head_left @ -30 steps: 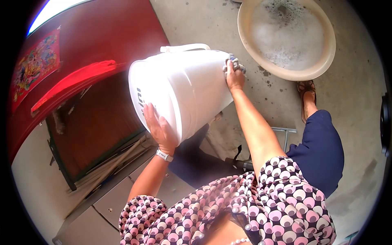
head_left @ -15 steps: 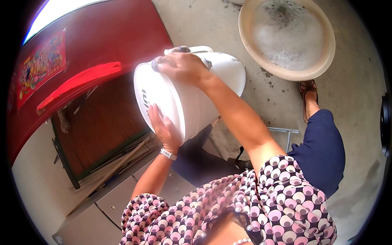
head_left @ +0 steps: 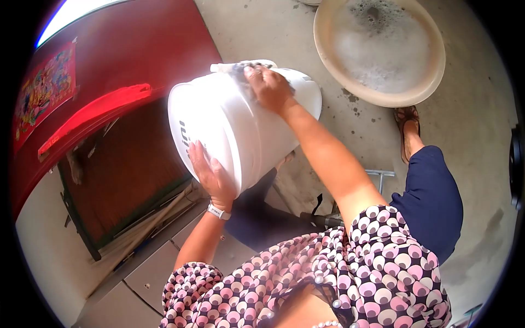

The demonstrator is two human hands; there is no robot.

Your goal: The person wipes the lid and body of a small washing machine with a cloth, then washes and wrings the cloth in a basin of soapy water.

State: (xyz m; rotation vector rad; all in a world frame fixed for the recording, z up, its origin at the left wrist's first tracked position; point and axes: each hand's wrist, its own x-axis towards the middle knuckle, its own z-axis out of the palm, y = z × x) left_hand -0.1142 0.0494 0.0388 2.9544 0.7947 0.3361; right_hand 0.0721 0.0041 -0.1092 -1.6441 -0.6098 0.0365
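A white bucket-like container (head_left: 257,143) lies tilted on its side in front of me, its round end (head_left: 205,128) with dark lettering facing left. My left hand (head_left: 214,177) is open, fingers stretched flat against the lower part of that round end. My right hand (head_left: 269,90) is closed on a greyish cloth (head_left: 247,70), pressed to the container's upper side near its white handle (head_left: 221,68). Most of the cloth is hidden under the fingers.
A beige basin (head_left: 324,57) of sudsy water stands on the concrete floor (head_left: 262,33) at upper right. To the left are a red panel (head_left: 142,44) and a dark-framed brown board (head_left: 131,180). Grey cabinets (head_left: 150,273) stand below. A metal bar (head_left: 380,173) shows near my leg.
My right hand and the cloth have slid right along the container, away from its lettered end. The container sits slightly further left in view, my left hand still on it.
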